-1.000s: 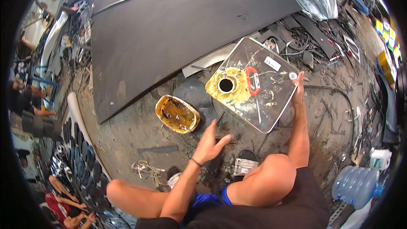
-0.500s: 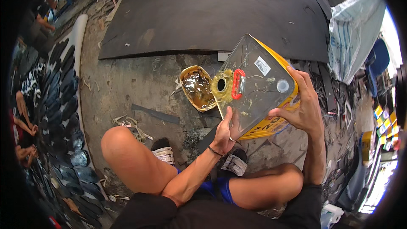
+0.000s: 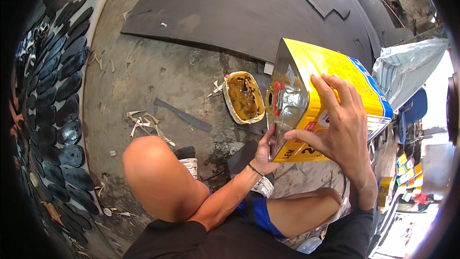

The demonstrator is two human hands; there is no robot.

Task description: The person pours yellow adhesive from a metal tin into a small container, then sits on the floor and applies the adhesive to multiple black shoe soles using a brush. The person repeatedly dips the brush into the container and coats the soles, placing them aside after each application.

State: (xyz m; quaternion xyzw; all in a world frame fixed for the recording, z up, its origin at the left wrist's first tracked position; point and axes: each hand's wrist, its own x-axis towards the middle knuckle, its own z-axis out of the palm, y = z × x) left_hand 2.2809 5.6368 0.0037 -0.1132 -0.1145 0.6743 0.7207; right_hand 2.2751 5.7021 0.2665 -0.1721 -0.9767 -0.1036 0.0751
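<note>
A large yellow metal tin (image 3: 330, 67) with a blue band lies tipped on its side, its grey top turned left. That top carries a red handle (image 3: 278, 98) and a dark, glue-stained spout hole. Beside the hole sits a shallow tub (image 3: 261, 117) of glossy amber glue with dark specks; no stream between them is visible. My left hand (image 3: 267, 152) grips the tin's lower near edge, thumb up along the top. Across the printed side, my right hand (image 3: 342, 127) holds the tin with thumb and fingers spread.
Large dark sheets (image 3: 215, 9) lie on the floor ahead. Rows of black soles (image 3: 67, 132) cover a pale sheet at left. A dark strip (image 3: 182, 114) and pale scraps (image 3: 146, 124) lie near my knee. A translucent sack (image 3: 407, 64) stands at right.
The tin has been tipped further over, so its yellow side now faces up and its top faces left toward the tub. Both hands have stayed on it. The view has shifted.
</note>
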